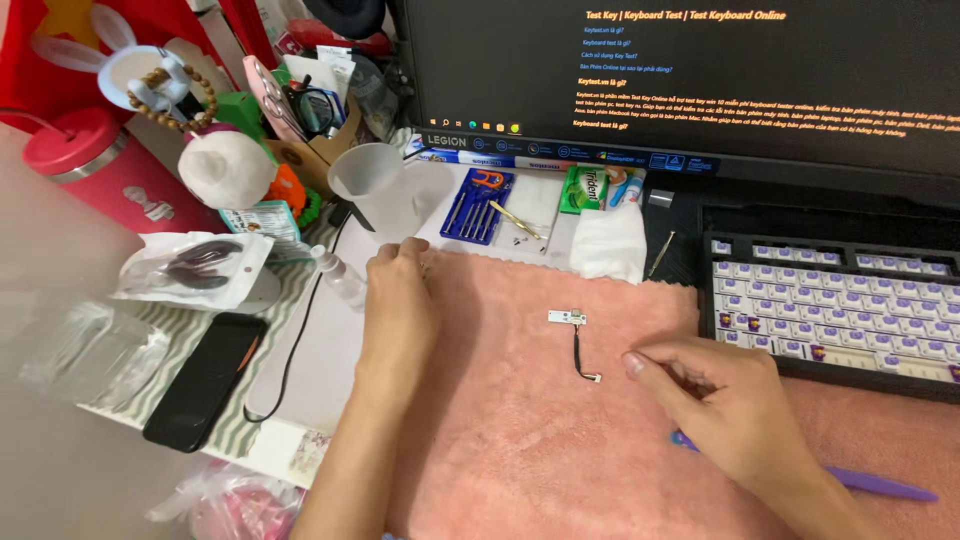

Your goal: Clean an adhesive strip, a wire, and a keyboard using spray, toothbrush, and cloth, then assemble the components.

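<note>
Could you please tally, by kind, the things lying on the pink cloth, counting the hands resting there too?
Small white circuit board with a black wire: 1
Purple pen-like tool, partly under the right hand: 1
Hands: 2, the left hand at the edge of the pink cloth and the right hand near the wire's end
Total: 4

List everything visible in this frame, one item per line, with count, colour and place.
small circuit board with cable: 1, white board, black wire, centre of pink cloth
keyboard: 1, white and purple keys, right
monitor: 1, dark, top
screwdriver set: 1, blue case, behind cloth
plastic cup: 1, translucent, upper left
phone: 1, black, left
tumbler: 1, red, far left
purple tool: 1, under right hand
left hand: at cloth's left edge
right hand: fingers pinched, near the cable
</note>
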